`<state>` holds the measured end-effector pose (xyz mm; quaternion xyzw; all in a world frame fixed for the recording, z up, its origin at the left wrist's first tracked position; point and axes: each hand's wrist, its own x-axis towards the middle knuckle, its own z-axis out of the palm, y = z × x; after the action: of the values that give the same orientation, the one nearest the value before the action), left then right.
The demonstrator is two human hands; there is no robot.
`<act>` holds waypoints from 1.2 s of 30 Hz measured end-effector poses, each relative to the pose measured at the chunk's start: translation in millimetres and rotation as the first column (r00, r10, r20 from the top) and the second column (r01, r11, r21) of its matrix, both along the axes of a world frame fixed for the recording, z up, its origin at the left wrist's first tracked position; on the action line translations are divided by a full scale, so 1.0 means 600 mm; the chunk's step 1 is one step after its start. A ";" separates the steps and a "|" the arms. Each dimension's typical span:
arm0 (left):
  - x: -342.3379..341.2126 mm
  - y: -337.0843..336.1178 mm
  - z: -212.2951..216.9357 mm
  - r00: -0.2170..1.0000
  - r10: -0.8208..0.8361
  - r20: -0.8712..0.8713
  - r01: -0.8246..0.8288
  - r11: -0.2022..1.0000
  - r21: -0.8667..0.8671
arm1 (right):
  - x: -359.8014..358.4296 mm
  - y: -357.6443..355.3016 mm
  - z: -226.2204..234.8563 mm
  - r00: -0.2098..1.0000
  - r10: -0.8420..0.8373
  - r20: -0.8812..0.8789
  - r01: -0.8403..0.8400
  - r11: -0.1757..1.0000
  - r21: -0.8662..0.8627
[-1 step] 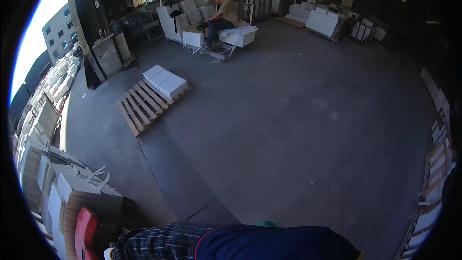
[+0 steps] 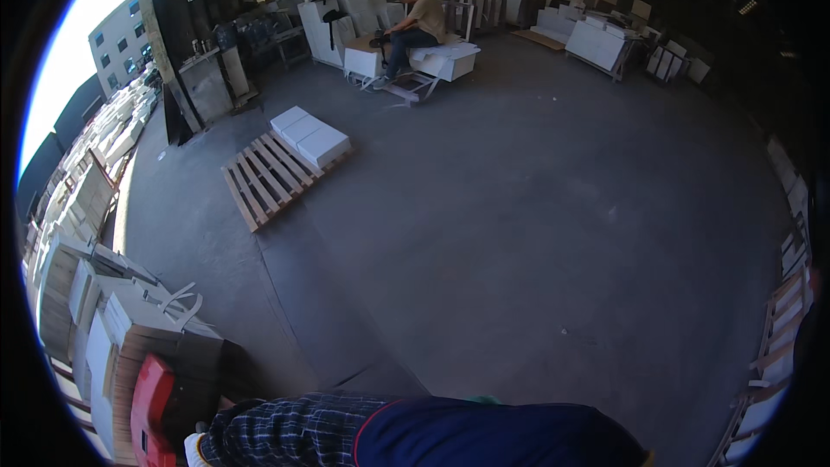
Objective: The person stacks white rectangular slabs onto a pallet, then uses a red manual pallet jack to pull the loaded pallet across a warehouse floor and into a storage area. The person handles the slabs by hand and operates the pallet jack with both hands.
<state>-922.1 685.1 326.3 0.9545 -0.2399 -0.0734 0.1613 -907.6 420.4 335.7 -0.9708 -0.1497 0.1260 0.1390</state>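
Here's the red piece, ten o'clock of the barely visible left hand; can't tell its grip! Right hand's out of view.

Fisheye view, head-height, forward and downward

Floor: dark grey; a slatted wooden pallet lies flat on it at an angle, and a small pale scrap lies apart.
Pallet load: white blocks side by side at the far end; nearer slats bare.
Lower-left stack: loose pale straps curl on its top.
Far white stack: a person sits on it.
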 end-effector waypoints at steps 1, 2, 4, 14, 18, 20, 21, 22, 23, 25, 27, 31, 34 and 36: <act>-0.010 0.021 -0.003 0.999 0.039 -0.010 -0.039 0.999 -0.001 | -0.011 0.016 0.003 1.000 0.023 0.020 -0.023 1.000 -0.016; -0.028 0.050 -0.006 0.995 0.097 -0.027 -0.097 0.995 0.002 | -0.031 0.044 0.005 0.993 0.115 0.007 -0.115 0.993 -0.010; -0.057 0.099 -0.021 0.984 0.160 -0.077 -0.160 0.987 0.002 | -0.063 0.046 -0.007 0.992 0.119 0.049 -0.120 0.993 0.005; -0.154 0.129 -0.095 0.972 0.209 0.108 -0.215 0.975 0.050 | -0.134 0.032 -0.071 0.987 0.140 0.082 -0.140 0.990 -0.005; -0.142 0.124 -0.085 0.974 0.209 0.086 -0.216 0.973 0.086 | -0.131 0.028 -0.066 0.982 0.116 0.150 -0.120 0.993 0.016; -0.138 0.122 -0.081 0.974 0.210 0.080 -0.216 0.974 0.064 | -0.126 0.024 -0.067 0.978 0.144 0.150 -0.155 0.986 0.064; -0.137 0.121 -0.078 0.975 0.210 0.075 -0.214 0.975 0.053 | -0.123 0.022 -0.068 0.980 0.121 0.156 -0.130 0.990 0.048; -0.136 0.119 -0.076 0.974 0.214 0.079 -0.218 0.974 0.054 | -0.120 0.021 -0.068 0.987 0.115 0.116 -0.115 0.993 -0.008; -0.136 0.117 -0.073 0.974 0.216 0.060 -0.221 0.972 0.080 | -0.119 0.021 -0.068 0.986 0.126 0.108 -0.127 0.992 0.008; -0.136 0.115 -0.067 0.974 0.225 0.022 -0.226 0.966 0.129 | -0.118 0.021 -0.066 0.985 0.102 0.137 -0.106 0.994 0.019; -0.138 0.114 -0.062 0.978 0.203 0.040 -0.207 0.972 0.110 | -0.121 0.017 -0.059 0.983 0.118 0.140 -0.126 0.991 0.047; -0.143 0.115 -0.064 0.980 0.164 0.111 -0.168 0.985 0.031 | -0.133 0.013 -0.041 0.983 0.119 0.140 -0.121 0.993 0.000; -0.145 0.115 -0.064 0.979 0.153 0.134 -0.157 0.987 0.022 | -0.141 0.012 -0.028 0.985 0.121 0.121 -0.121 0.993 -0.008; -0.146 0.114 -0.055 0.978 0.141 0.153 -0.147 0.989 0.027 | -0.144 0.013 -0.018 0.989 0.100 0.110 -0.100 0.995 -0.003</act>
<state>-1009.5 753.3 293.1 0.9751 -0.1802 0.0061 0.1292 -994.0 428.1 324.9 -0.9673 -0.2059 0.0790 0.1251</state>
